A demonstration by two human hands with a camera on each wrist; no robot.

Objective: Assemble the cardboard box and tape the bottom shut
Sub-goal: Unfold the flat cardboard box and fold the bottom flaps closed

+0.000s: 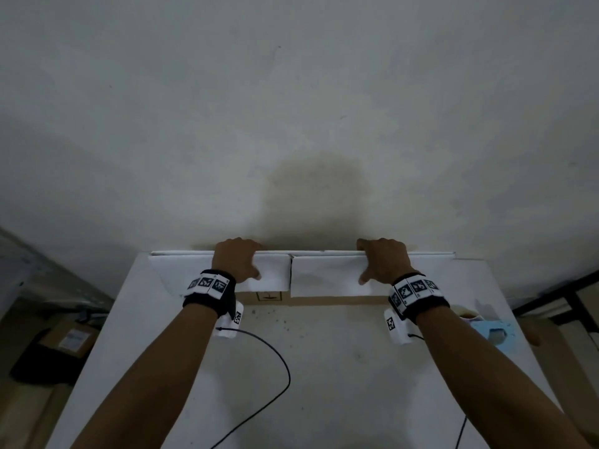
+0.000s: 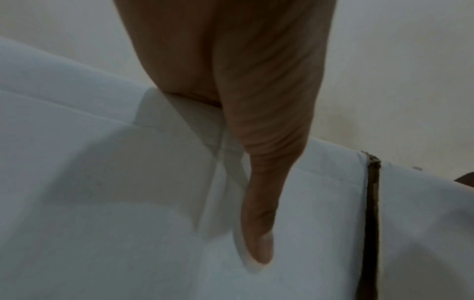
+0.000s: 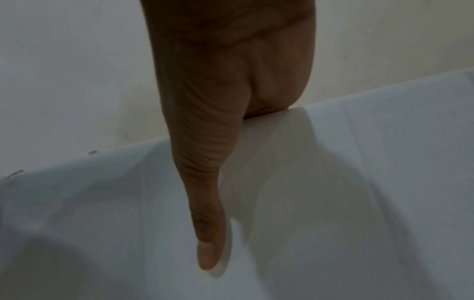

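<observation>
Head view: cardboard box [image 1: 324,280], still flattened, stands on edge at far side of the white table [image 1: 324,367], against the wall [image 1: 291,124]. Box is the landmark. Left hand [image 1: 238,259] grips box's top edge left of the flap gap, fingers hooked over the far side, thumb on the near face; right hand [image 1: 382,260] does the same right of the gap. Both closed on the box, prob. to lift it off the wall or pull the panels apart for squaring up. Near face white w/ two flaps [image 1: 327,275] split by a narrow slit at centre; brown strip w/ a small printed mark runs below the flaps. Blue tape dispenser [image 1: 492,333] sits on table near-right of box, so tape is within reach; a cable [image 1: 275,351] lies on table nearer than box. Judged: assembly barely begun, bottom not yet formed or taped. Left wrist view: thumb [image 2: 259,223] pressed flat on white face of box, palm seated on top edge; dark brown slit btwn flaps just right of thumb; fingers behind box, not visible. Right wrist view: thumb [image 3: 207,233] laid down white face likewise, palm on top edge; surface smooth, faint creases; fingers hidden behind box.
</observation>
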